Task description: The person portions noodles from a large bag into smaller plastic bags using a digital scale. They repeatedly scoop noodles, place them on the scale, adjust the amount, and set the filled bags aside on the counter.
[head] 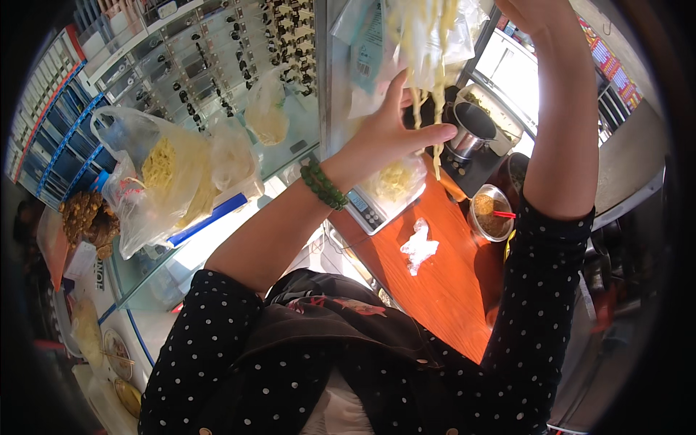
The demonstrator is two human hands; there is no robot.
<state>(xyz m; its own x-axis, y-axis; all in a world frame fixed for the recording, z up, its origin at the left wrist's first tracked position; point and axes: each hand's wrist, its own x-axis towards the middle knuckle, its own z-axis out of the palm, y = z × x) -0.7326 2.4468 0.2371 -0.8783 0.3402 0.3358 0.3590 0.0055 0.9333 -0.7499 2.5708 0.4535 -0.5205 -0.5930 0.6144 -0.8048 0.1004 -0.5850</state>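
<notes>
Long pale-yellow noodle strands [429, 60] hang down from the picture's top edge; what holds them lies out of view. My left hand [408, 119] is beside their lower ends, thumb and fingers apart, with a green bead bracelet on its wrist. My right hand [530, 13] is raised at the top edge, its fingers cut off from view. Under my left forearm stands a digital kitchen scale [370, 215], with a clear plastic bag of noodles [396, 179] on its platform.
A crumpled white plastic piece [420, 246] lies on the orange-brown tabletop [446, 277]. Nearby are a seasoning tub [490, 213] with a red spoon and a metal pot [473, 130]. At left, a plastic bag of noodles [163, 168] sits on the glass display case [133, 283].
</notes>
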